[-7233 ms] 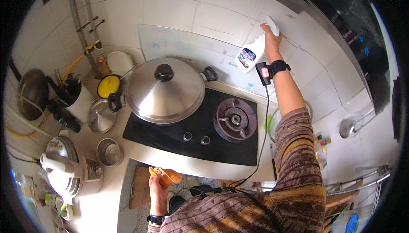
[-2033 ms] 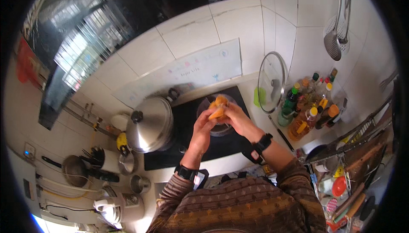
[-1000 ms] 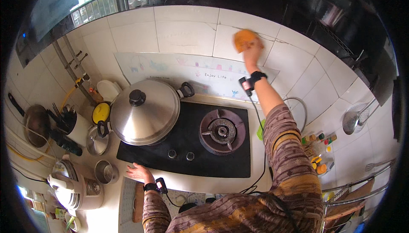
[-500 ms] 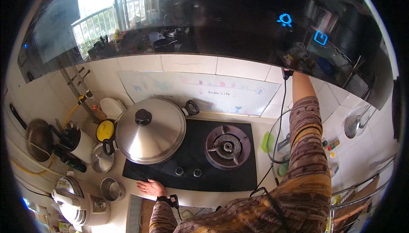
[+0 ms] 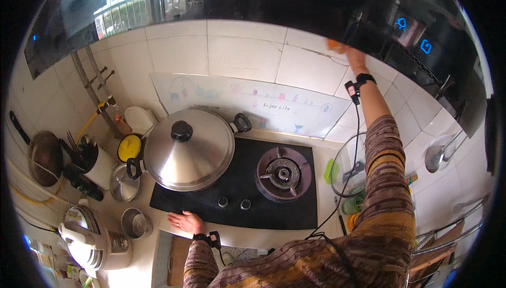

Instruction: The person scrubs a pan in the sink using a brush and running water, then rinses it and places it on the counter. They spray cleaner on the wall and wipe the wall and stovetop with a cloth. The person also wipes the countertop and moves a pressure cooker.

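Note:
My right arm reaches far forward to the lower edge of the black range hood (image 5: 295, 3). There my right hand (image 5: 355, 57) is closed on a small soft-looking orange thing (image 5: 336, 45), too blurred to name. My left hand (image 5: 185, 222) lies flat on the front rim of the counter (image 5: 221, 233), fingers stretched out, holding nothing. Beyond it is the black glass gas hob (image 5: 245, 182). A large wok with a domed steel lid (image 5: 190, 156) covers the left burner. The right burner (image 5: 283, 174) is bare.
Left of the hob stand a small steel pot (image 5: 136, 223), a yellow-lidded pot (image 5: 129, 147), a utensil holder (image 5: 100, 168) and a white electric cooker (image 5: 97, 243). A black cable (image 5: 345, 182) hangs from my right wrist past the hob. A skimmer (image 5: 435, 156) hangs on the right wall.
My right hand, hidden behind the hood before, has come into sight at its lower edge with the orange thing. The view has shifted, showing more wall tiles. My left hand stays on the counter rim.

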The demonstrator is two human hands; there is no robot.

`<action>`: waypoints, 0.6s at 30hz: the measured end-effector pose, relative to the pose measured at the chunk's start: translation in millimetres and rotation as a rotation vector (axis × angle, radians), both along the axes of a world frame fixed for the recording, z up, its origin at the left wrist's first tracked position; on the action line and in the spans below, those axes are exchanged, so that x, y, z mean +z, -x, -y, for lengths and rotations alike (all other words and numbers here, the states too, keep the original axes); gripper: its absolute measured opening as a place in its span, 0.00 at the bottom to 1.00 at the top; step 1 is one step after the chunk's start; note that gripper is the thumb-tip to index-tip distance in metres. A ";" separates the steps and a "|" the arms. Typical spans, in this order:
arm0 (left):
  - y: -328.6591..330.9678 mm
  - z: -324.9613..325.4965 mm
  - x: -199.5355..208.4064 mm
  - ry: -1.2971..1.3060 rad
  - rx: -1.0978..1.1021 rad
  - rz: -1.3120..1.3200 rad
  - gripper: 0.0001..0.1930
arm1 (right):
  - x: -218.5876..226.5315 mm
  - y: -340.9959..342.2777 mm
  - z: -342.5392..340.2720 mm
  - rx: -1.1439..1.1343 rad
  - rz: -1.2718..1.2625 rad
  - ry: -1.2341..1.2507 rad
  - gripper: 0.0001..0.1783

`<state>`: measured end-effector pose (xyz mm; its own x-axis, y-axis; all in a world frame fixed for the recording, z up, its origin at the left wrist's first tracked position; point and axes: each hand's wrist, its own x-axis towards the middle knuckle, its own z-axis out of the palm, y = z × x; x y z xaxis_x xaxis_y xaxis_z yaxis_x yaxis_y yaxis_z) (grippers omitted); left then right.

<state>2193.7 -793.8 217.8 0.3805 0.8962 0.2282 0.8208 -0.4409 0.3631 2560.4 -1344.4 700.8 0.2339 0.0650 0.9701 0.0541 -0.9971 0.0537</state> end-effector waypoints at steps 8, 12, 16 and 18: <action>2.4 -0.2 3.6 0.030 -0.044 0.035 0.32 | 29.0 -20.4 -10.3 -0.098 0.263 -0.002 0.14; 1.0 -0.4 6.4 0.051 -0.030 0.029 0.32 | 16.9 -25.9 -8.3 -0.072 0.128 0.286 0.09; 0.4 -1.4 1.2 0.039 -0.018 0.032 0.32 | 11.7 -14.7 24.2 -0.157 0.046 0.356 0.09; 0.2 -1.8 -2.7 0.025 -0.023 0.017 0.32 | 6.4 -0.5 34.7 -0.036 0.095 -0.017 0.10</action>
